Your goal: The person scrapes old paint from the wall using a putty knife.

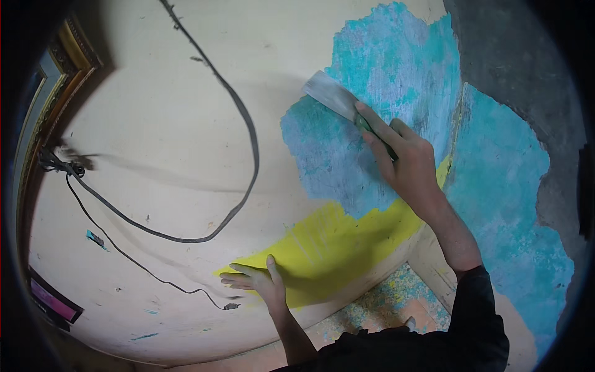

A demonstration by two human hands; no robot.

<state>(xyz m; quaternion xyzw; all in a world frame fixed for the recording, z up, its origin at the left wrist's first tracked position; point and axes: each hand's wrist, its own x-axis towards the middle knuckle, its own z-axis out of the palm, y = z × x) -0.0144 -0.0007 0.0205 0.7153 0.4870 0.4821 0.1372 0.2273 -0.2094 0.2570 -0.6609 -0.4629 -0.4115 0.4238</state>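
Note:
My right hand (406,160) grips the green handle of a putty knife (331,95), its forefinger stretched along toward the metal blade. The blade's tip meets the wall where the cream paint (186,116) borders a scraped blue-turquoise patch (344,153). Lower down, my left hand (260,281) is spread with nothing in it, against or close to the wall at the left end of a yellow painted area (334,251). Pale streaks run through the upper part of the yellow. On the adjoining wall, past the corner, more turquoise (502,186) shows.
A dark cable (253,139) loops across the wall from a bundle (60,162) beside an ornate frame (69,88). A thinner cord ends in a plug (231,306). Paint flakes (390,297) litter the floor at the corner. Grey surface (506,51) shows at upper right.

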